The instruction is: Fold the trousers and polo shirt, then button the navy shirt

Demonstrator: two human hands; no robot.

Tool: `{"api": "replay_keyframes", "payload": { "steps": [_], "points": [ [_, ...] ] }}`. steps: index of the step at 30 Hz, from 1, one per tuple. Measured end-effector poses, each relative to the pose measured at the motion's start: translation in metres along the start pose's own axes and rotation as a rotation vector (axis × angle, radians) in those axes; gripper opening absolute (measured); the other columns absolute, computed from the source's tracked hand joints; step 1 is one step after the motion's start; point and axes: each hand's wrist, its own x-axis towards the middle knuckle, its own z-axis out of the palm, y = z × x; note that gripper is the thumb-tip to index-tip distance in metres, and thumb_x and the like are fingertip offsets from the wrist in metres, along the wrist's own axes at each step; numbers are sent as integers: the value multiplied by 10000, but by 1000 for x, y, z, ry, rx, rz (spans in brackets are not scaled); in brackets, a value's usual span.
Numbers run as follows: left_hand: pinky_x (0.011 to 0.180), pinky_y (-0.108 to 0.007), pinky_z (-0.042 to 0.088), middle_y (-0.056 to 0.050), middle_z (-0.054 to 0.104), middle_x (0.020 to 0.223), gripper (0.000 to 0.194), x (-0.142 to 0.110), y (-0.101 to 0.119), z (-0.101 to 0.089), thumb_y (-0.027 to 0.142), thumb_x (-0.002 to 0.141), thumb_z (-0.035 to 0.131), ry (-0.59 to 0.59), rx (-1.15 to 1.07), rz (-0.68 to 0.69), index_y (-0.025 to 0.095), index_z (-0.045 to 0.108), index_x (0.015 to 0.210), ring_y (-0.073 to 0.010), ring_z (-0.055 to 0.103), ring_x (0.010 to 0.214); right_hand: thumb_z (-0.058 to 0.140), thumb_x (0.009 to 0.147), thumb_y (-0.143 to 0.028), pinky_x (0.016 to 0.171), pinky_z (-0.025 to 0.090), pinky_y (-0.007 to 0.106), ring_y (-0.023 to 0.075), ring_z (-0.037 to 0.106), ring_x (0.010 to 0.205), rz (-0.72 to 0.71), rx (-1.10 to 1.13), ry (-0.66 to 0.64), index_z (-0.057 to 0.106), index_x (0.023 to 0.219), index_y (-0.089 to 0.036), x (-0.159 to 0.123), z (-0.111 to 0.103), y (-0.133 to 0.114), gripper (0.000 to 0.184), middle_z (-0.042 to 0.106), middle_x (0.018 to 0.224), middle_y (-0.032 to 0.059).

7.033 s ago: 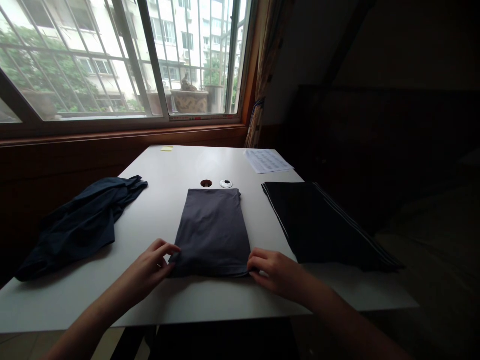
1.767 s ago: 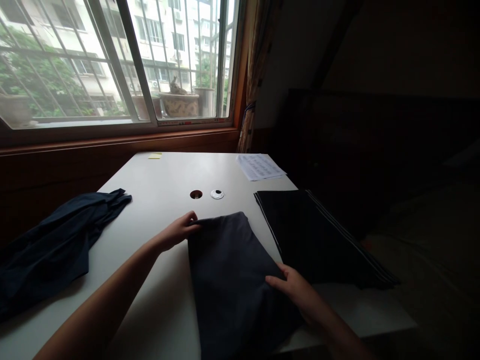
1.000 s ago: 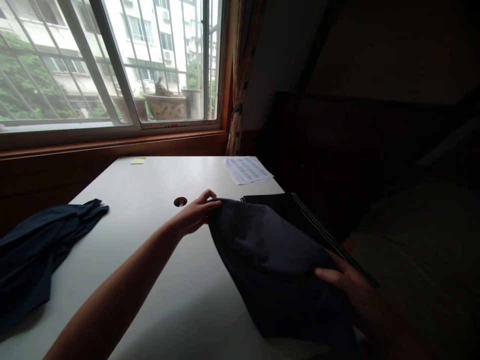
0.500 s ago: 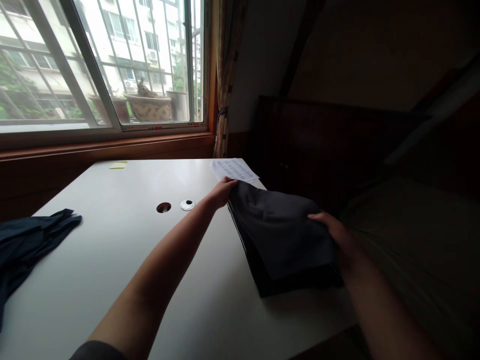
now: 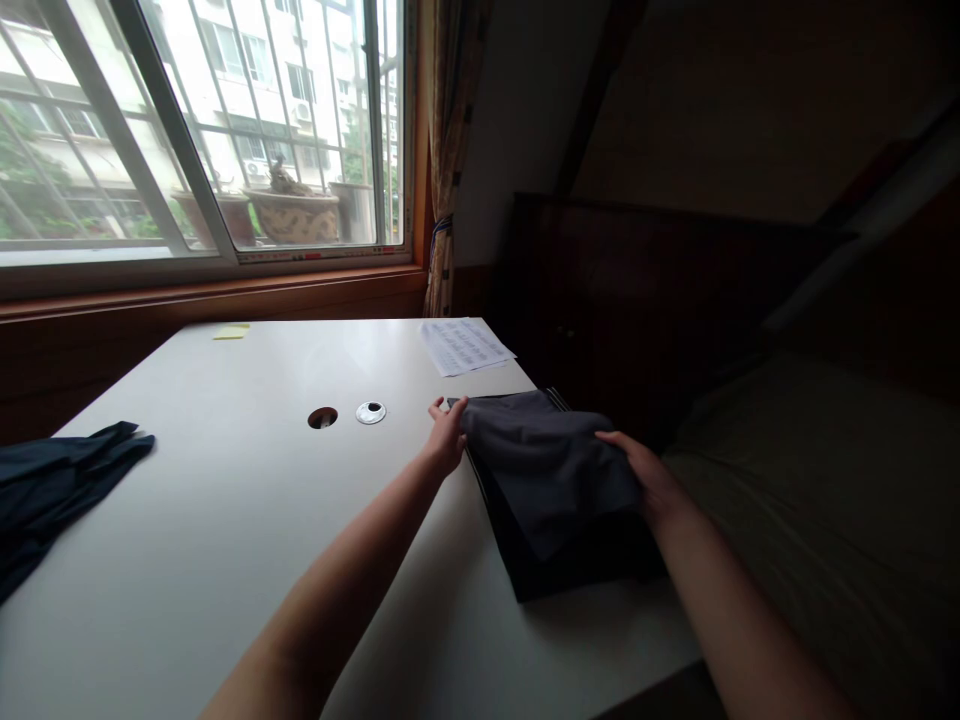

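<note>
A dark grey folded cloth (image 5: 547, 460), its kind of garment not clear, lies over a black flat stack (image 5: 570, 560) at the right side of the white table. My left hand (image 5: 448, 432) pinches the cloth at its far left corner. On the opposite side my right hand (image 5: 649, 475) grips the cloth's right edge, thumb on top and the other fingers hidden beneath. Between the two hands the cloth sags in soft wrinkles. Whether the black layers below are cloth or a board, I cannot tell.
Printed paper sheets (image 5: 465, 345) lie beyond my left hand. A dark blue garment (image 5: 67, 480) is at the table's left. The white table (image 5: 247, 560) has an open round hole (image 5: 322, 418) and a silver grommet (image 5: 371, 412). A yellow note (image 5: 232, 331) sits near the window.
Both hands have drawn the grey cloth nearer and lower onto the black stack. The paper sheets and the stack's far edge now show more fully.
</note>
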Motion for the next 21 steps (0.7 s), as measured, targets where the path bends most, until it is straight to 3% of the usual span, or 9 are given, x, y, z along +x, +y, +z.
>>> {"api": "replay_keyframes", "payload": {
  "steps": [5,8,12,17,21],
  "points": [
    [760,-301,553,-111,497,1372,844,-38,-11,-3,451,826,740,-68,-73,-5,372,170,1444,-203,667,1009,618,859,-180,777,641,361,253,764,856,-139,-21,-36,670,1159,-222,-9,9,0,308,791,930,63],
    [777,-303,556,-112,431,1445,935,-55,-11,-2,340,763,809,-90,-95,5,401,186,1458,-230,652,1079,601,882,-213,808,637,382,267,758,906,-163,-58,-36,640,1229,-225,-11,13,0,349,785,978,73],
    [702,-277,555,-116,502,1392,1014,-70,-5,5,189,736,771,-138,-218,-65,401,124,1488,-216,681,985,593,897,-272,830,627,355,276,748,951,-164,-82,32,663,1187,-190,-9,15,3,310,784,975,97],
    [612,-242,525,-84,589,1316,1017,-96,-2,16,185,761,708,-144,-380,-165,422,43,1494,-162,688,807,573,898,-298,806,633,370,295,750,925,-126,-75,70,702,1087,-136,-12,18,9,281,785,911,128],
    [575,-219,510,-55,521,1411,1035,-124,-9,17,237,762,725,-201,-294,-180,511,33,1481,-201,695,958,559,900,-264,762,642,376,283,763,841,-70,-31,103,703,1112,-139,-21,22,15,285,788,866,115]
  ]
}}
